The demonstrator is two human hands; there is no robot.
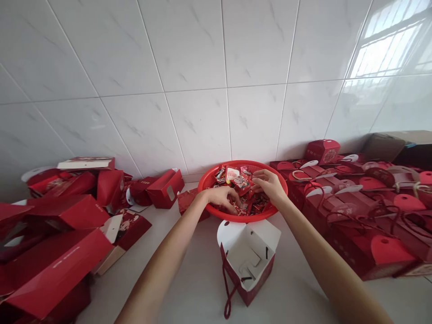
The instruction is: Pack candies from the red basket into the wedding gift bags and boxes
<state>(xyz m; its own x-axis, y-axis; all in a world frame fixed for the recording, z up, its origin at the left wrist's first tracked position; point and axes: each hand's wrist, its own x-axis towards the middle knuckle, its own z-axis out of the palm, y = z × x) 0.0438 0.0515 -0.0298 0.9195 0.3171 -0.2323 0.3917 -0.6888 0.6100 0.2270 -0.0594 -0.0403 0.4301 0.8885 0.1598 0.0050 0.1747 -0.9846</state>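
Note:
A red plastic basket point(206, 183) stands against the tiled wall, holding small wrapped candies point(241, 182), mostly in red wrappers. Both hands reach into it. My left hand point(222, 197) is at the left front, its fingers curved and apart, the tips down among the candies. On the right side, my right hand point(269, 183) is over the pile, fingers apart and touching wrappers; no candy shows clearly in its grasp. Between my forearms an open red gift box point(248, 265) stands upright, white inside, flaps up, with a dark red cord handle hanging at its left.
At right, many closed red gift boxes point(351, 202) with cord handles stand in rows. On the left lies a heap of red boxes point(64, 216), some open. A red box point(166, 188) stands left of the basket. Brown cartons point(384, 146) sit at the far right.

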